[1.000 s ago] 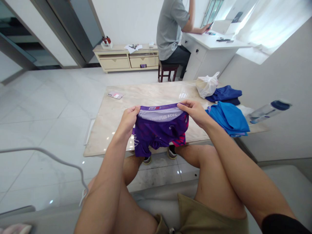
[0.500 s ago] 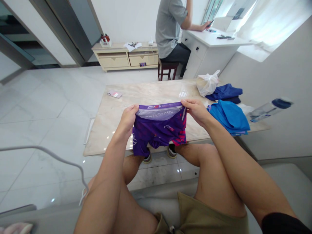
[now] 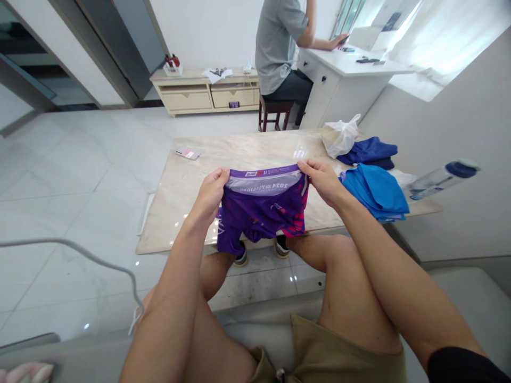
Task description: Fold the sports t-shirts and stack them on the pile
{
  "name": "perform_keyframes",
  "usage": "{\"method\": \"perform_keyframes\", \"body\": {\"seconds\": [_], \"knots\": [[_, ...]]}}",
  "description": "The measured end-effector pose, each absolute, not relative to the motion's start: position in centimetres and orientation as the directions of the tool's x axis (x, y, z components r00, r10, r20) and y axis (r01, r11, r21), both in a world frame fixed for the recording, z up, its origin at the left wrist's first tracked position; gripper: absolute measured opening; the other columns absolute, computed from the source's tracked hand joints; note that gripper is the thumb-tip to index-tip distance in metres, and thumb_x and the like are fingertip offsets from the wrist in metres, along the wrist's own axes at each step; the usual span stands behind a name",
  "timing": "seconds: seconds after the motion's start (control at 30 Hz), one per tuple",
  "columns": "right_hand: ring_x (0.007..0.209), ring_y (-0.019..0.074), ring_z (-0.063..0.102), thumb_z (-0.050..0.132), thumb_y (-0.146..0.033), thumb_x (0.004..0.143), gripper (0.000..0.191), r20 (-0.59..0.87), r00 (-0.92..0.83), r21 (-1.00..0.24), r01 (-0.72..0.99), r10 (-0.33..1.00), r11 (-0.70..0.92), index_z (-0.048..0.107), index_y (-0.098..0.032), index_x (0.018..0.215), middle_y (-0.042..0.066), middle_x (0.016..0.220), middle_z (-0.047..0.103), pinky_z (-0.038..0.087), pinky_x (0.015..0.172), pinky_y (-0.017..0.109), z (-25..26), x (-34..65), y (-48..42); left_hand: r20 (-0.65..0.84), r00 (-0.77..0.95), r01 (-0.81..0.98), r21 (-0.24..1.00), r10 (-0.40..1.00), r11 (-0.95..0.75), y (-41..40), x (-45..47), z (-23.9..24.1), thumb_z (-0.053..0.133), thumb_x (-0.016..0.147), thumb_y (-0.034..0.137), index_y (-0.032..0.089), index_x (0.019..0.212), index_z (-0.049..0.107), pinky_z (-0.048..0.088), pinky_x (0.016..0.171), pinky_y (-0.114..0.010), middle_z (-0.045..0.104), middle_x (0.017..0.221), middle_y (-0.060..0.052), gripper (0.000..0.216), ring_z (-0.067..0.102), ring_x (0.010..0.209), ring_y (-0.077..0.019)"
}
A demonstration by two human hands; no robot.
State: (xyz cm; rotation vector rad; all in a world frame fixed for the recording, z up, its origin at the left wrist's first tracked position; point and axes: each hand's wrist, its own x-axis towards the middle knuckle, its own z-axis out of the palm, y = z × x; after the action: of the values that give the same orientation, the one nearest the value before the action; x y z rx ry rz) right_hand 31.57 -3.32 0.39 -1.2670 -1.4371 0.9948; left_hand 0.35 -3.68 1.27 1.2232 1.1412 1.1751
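Note:
A pair of purple shorts [image 3: 259, 215] with pink stripes and white print hangs stretched between my hands over the table's near edge. My left hand [image 3: 213, 189] pinches one end of the waistband, fingers closed. At the other end, my right hand [image 3: 321, 181] grips the waistband in the same way. The pale inside of the band, with printed lettering, faces me. To the right of my right hand lies a pile of bright blue clothing [image 3: 375, 189], apart from it.
On the marble-look table [image 3: 191, 197] lie a phone [image 3: 187, 153], a white plastic bag [image 3: 340, 137] and dark blue clothing [image 3: 371, 151]. A clear bottle [image 3: 439, 180] stands at the right end. Beyond, a person [image 3: 279, 48] sits at a white desk [image 3: 351, 69]. A grey cable [image 3: 80, 249] curves at left.
Both hands still hold the shorts. The waistband has shifted very slightly right and its inside print shows more clearly. The seated person's phone hand has lowered a little.

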Motion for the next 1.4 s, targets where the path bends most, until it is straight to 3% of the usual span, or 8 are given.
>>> {"method": "perform_keyframes", "body": {"seconds": [0.1,0.3,0.53,0.67,0.73,0.9,1.13,1.4], "knots": [[0.073,0.0186,0.055,0.06,-0.071,0.102,0.052,0.305,-0.036,-0.809,0.518,0.952,0.279,0.06,-0.024,0.081,0.001,0.074,0.062,0.04,0.07,0.03,0.1,31.2,-3.0,0.065,0.17,0.348,0.93,0.983,-0.121,-3.7,-1.0,1.0,0.088,0.075,0.061,0.019,0.095,0.076,0.051,0.078,-0.028,0.078,0.093,-0.004,0.048,0.068,0.091,-0.0233],[0.083,0.0231,0.065,0.041,-0.041,0.115,0.036,0.199,-0.327,-0.467,0.797,0.924,0.383,0.063,-0.024,0.092,0.006,0.084,0.071,0.041,0.079,0.032,2.5,29.2,-4.4,-0.346,0.418,0.744,0.661,0.84,-0.098,-6.6,-5.6,-0.6,0.087,0.061,0.053,0.018,0.059,0.072,0.037,0.06,-0.029,0.058,0.057,0.002,0.038,0.051,0.062,-0.0172],[0.079,0.0224,0.067,0.086,-0.044,0.086,0.027,0.011,-0.589,-0.324,0.763,0.808,0.56,0.078,-0.019,0.092,0.006,0.085,0.078,0.044,0.073,0.029,12.0,31.9,-8.9,0.006,0.253,0.802,0.558,0.968,-0.213,-10.0,-9.8,8.9,0.079,0.07,0.046,0.02,0.079,0.087,0.045,0.064,-0.029,0.072,0.065,-0.001,0.029,0.059,0.067,-0.0204],[0.089,0.026,0.069,0.072,-0.031,0.091,0.018,0.452,-0.388,-0.335,0.761,0.803,0.556,0.083,-0.019,0.099,0.008,0.094,0.08,0.05,0.082,0.033,14.6,34.3,-10.9,0.462,0.13,0.783,0.495,0.877,-0.377,-12.7,-9.9,14.2,0.074,0.082,0.045,0.021,0.099,0.086,0.055,0.081,-0.032,0.08,0.092,-0.005,0.032,0.07,0.089,-0.0247],[0.095,0.0287,0.07,0.068,-0.032,0.093,0.022,0.559,-0.247,-0.34,0.803,0.792,0.49,0.084,-0.019,0.1,0.012,0.101,0.08,0.052,0.087,0.036,13.4,34.7,-12.1,0.473,0.126,0.768,0.51,0.872,-0.387,-14.6,-9.2,13.6,0.074,0.083,0.047,0.021,0.102,0.084,0.056,0.084,-0.033,0.081,0.094,-0.004,0.034,0.071,0.093,-0.0263],[0.096,0.0292,0.073,0.062,-0.014,0.081,0.026,0.408,-0.133,-0.402,0.862,0.903,0.309,0.086,-0.014,0.091,0.015,0.1,0.081,0.056,0.092,0.039,9.7,36.1,-14.2,0.172,0.092,0.78,0.6,0.981,-0.178,-17.7,-9.1,9.8,0.067,0.071,0.033,0.019,0.08,0.082,0.054,0.071,-0.031,0.077,0.072,-0.003,0.022,0.072,0.077,-0.0252],[0.083,0.0245,0.069,0.064,-0.026,0.084,0.019,0.674,0.131,-0.546,0.752,0.727,0.37,0.081,-0.019,0.091,0.008,0.088,0.079,0.055,0.079,0.034,15.2,39.7,-14.2,0.514,-0.023,0.703,0.618,0.858,-0.351,-19.1,-11.6,14.6,0.066,0.08,0.04,0.016,0.099,0.085,0.058,0.086,-0.033,0.085,0.098,-0.006,0.036,0.072,0.089,-0.0237],[0.082,0.0275,0.068,0.059,-0.035,0.091,0.022,0.574,0.224,-0.603,0.767,0.787,0.221,0.073,-0.02,0.084,0.01,0.082,0.076,0.054,0.081,0.04,11.7,39.3,-16.4,0.352,-0.157,0.717,0.683,0.923,-0.139,-21.2,-10.8,13.1,0.058,0.075,0.032,0.016,0.088,0.084,0.053,0.069,-0.027,0.08,0.079,-0.002,0.033,0.069,0.078,-0.0211]]}}
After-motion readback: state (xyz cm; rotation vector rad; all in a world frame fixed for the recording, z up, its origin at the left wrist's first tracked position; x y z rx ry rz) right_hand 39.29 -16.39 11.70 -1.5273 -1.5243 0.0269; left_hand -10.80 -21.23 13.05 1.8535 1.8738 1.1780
